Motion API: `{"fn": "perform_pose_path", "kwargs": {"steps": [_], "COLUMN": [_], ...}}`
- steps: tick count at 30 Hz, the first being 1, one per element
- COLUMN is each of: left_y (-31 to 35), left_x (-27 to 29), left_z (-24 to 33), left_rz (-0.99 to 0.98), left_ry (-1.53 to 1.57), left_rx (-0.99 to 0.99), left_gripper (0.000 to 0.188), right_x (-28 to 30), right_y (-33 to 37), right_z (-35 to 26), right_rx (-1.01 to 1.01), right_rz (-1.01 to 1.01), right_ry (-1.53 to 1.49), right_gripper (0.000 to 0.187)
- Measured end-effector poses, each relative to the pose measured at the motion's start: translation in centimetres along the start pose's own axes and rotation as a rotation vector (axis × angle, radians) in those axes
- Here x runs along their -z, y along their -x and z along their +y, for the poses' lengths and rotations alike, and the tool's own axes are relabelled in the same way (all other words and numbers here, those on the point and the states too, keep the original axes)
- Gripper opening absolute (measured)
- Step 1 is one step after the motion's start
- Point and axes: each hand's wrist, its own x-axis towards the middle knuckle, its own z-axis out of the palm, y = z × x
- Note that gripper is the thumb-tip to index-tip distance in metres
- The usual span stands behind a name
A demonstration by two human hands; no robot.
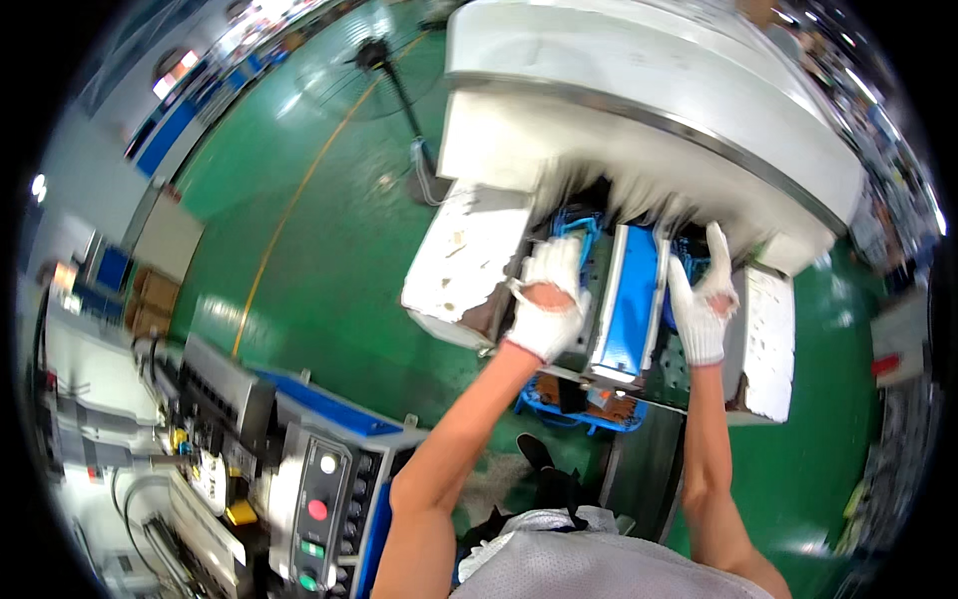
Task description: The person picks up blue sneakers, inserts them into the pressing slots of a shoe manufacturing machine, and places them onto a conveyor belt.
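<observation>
My left hand point(549, 304), in a white knitted glove with a hole at its back, reaches to the left lane of the machine's mouth. Its fingers are stretched forward, close together, beside a blue plastic basket point(576, 232). In the right lane my right hand point(706, 304), gloved the same way, is open with its fingers spread; one points up. Next to it another blue basket point(687, 255) shows only in part. Between the hands runs a metal divider with a blue top point(631, 299). A pale strip curtain point(629, 190), blurred, hangs over the baskets and hides their far ends.
White side ledges point(469, 255) with worn surfaces flank the opening of a large white machine point(649, 50). Below the front edge is a blue-framed tray point(582, 404). A control panel point(324, 509) with coloured buttons stands at lower left. A standing fan point(399, 95) is farther off.
</observation>
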Motion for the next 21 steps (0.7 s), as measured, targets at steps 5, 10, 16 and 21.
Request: {"fn": "perform_pose_path", "kwargs": {"steps": [5, 10, 16, 21], "left_y": [13.9, 31.8, 47.1, 54.2], "left_x": [10.8, 16.4, 23.5, 30.0], "left_z": [3.1, 4.7, 11.8, 19.4], "left_rz": [-0.302, -0.186, -0.458, -0.008], "left_ry": [-0.045, -0.104, 0.019, -0.114], "left_rx": [0.008, 0.197, 0.636, 0.805], "left_gripper": [0.035, 0.038, 0.044, 0.058], "right_x": [-0.4, -5.8, -1.4, 6.8], "right_y": [8.2, 19.4, 35.8, 47.4], "right_z": [-15.0, -25.7, -38.6, -43.7], "right_rx": [0.102, 0.931, 1.971, 1.956], "right_rz": [-1.022, -1.691, -1.806, -1.871], "right_ry": [-0.713, -0.766, -0.976, -1.341], "right_gripper": [0.044, 0.038, 0.029, 0.023]}}
